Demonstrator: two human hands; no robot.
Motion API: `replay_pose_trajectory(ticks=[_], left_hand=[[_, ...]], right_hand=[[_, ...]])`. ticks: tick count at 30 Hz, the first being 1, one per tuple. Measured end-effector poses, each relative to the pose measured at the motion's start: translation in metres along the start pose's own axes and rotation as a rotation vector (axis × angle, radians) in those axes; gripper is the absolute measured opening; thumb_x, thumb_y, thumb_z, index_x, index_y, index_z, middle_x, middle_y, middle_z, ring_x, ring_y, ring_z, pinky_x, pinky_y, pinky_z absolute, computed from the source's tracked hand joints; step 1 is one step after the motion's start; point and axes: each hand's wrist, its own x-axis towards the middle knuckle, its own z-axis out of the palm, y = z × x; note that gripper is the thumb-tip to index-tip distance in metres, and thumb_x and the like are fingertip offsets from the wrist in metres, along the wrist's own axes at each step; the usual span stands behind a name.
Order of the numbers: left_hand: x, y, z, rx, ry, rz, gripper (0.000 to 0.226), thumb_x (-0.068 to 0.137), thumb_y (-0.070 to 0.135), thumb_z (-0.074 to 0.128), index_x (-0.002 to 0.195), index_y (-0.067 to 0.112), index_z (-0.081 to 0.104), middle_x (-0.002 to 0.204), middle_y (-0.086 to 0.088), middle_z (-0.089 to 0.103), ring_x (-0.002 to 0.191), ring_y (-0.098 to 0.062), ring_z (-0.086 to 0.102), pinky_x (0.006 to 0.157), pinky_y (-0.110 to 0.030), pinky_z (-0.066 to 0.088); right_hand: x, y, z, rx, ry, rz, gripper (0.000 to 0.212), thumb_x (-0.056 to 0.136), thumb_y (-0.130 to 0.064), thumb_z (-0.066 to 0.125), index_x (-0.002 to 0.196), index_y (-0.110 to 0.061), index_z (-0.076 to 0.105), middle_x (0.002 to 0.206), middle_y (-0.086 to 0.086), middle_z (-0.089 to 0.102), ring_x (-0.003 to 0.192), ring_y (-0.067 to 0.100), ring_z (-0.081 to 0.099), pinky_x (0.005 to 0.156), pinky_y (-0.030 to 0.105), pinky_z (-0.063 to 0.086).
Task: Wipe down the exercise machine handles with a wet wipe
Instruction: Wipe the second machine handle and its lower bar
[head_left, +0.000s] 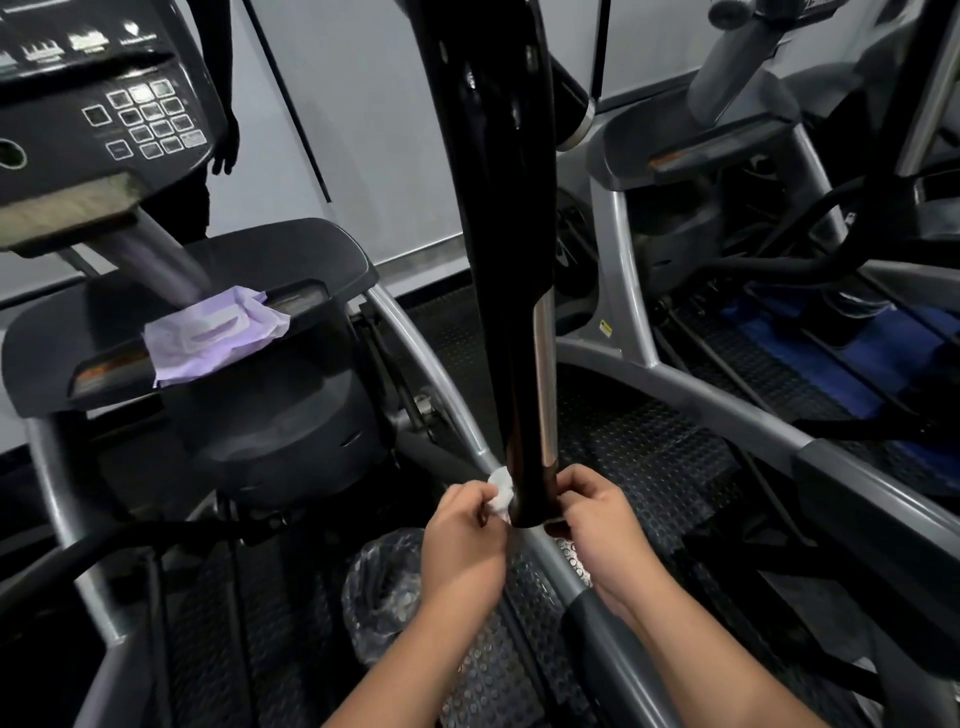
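Note:
A long black handle (501, 218) of the exercise machine runs from the top of the view down to its lower end near the middle. My left hand (465, 540) presses a crumpled white wet wipe (501, 491) against the left side of that lower end. My right hand (597, 519) grips the same end from the right, fingers curled around it. A chrome strip (545, 384) runs along the handle's right side.
A purple pack of wipes (213, 338) lies on the dark shelf (322, 254) of the machine at left, under its console (104, 104). A clear plastic bag (384, 587) sits on the studded floor mat. Grey frame tubes (727, 410) and another machine (727, 156) crowd the right.

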Motion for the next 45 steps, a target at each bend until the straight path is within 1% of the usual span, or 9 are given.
replay_pose_trajectory(ticks=[4,7,17,22,26,30,34,39,45], left_hand=[[-0.004,0.009,-0.006,-0.083,0.002,0.079,0.030,0.079,-0.005,0.066,0.076,0.026,0.067,0.084,0.005,0.061,0.077,-0.006,0.059,0.065,-0.018,0.045],[0.000,-0.003,-0.003,0.044,-0.018,0.076,0.024,0.078,-0.004,0.065,0.079,0.021,0.066,0.085,0.006,0.057,0.076,-0.008,0.056,0.064,-0.015,0.041],[0.010,-0.008,-0.004,0.131,-0.049,0.085,0.027,0.079,-0.003,0.061,0.080,0.024,0.068,0.083,0.006,0.057,0.077,-0.009,0.056,0.064,-0.014,0.040],[0.018,-0.007,-0.006,0.167,-0.062,0.103,0.027,0.082,0.001,0.063,0.075,0.027,0.066,0.082,0.006,0.055,0.073,-0.007,0.053,0.060,-0.012,0.037],[0.012,-0.004,-0.003,0.106,-0.047,0.116,0.025,0.087,0.009,0.065,0.072,0.028,0.060,0.084,0.008,0.057,0.077,-0.003,0.056,0.060,-0.012,0.038],[0.019,-0.016,-0.003,0.144,-0.038,0.057,0.016,0.083,0.007,0.060,0.074,0.018,0.052,0.077,0.004,0.055,0.074,-0.017,0.054,0.064,-0.025,0.040],[0.018,-0.004,-0.002,0.165,-0.026,0.219,0.017,0.092,0.023,0.062,0.078,0.019,0.054,0.085,0.007,0.050,0.072,-0.006,0.054,0.065,-0.020,0.041],[0.030,-0.018,-0.003,0.176,-0.083,0.177,0.010,0.083,0.006,0.057,0.078,0.015,0.055,0.080,0.006,0.046,0.072,-0.009,0.049,0.063,-0.023,0.035],[0.050,-0.027,-0.014,0.184,-0.210,0.196,0.013,0.083,0.012,0.059,0.073,0.021,0.057,0.077,0.007,0.049,0.066,-0.001,0.049,0.062,-0.020,0.036]], right_hand=[[0.008,-0.003,-0.001,-0.004,0.003,-0.003,0.032,0.083,0.011,0.047,0.068,-0.011,0.065,0.077,0.019,0.067,0.077,0.026,0.058,0.075,0.040,0.045],[0.013,-0.013,0.003,0.055,-0.033,-0.023,0.011,0.073,0.001,0.054,0.076,0.004,0.064,0.078,0.024,0.061,0.077,0.031,0.055,0.075,0.044,0.043],[0.028,-0.021,0.004,-0.042,-0.183,-0.003,0.048,0.065,-0.019,0.073,0.094,0.017,0.061,0.090,0.041,0.064,0.079,0.029,0.059,0.074,0.042,0.046],[0.023,-0.015,-0.001,-0.017,-0.123,-0.017,0.014,0.085,0.007,0.058,0.093,0.018,0.062,0.086,0.037,0.064,0.080,0.031,0.061,0.079,0.047,0.052],[0.019,-0.005,-0.001,-0.063,-0.078,-0.044,0.024,0.086,0.011,0.046,0.091,0.007,0.069,0.098,0.039,0.064,0.084,0.031,0.062,0.092,0.062,0.050],[0.016,-0.005,0.000,-0.059,-0.058,-0.061,0.026,0.088,0.010,0.045,0.092,0.005,0.070,0.099,0.034,0.067,0.088,0.030,0.063,0.097,0.060,0.048],[0.010,-0.004,0.002,-0.036,-0.014,-0.111,0.029,0.088,0.014,0.045,0.090,0.004,0.072,0.093,0.028,0.071,0.090,0.037,0.070,0.091,0.055,0.053],[-0.020,0.009,0.006,-0.412,0.312,-0.483,0.012,0.084,-0.015,0.055,0.084,-0.025,0.060,0.086,-0.009,0.062,0.080,0.006,0.059,0.072,0.034,0.048],[-0.053,-0.001,0.009,-0.787,0.054,-1.065,0.010,0.087,-0.013,0.057,0.090,-0.009,0.066,0.086,0.000,0.059,0.070,0.017,0.057,0.060,0.031,0.049]])
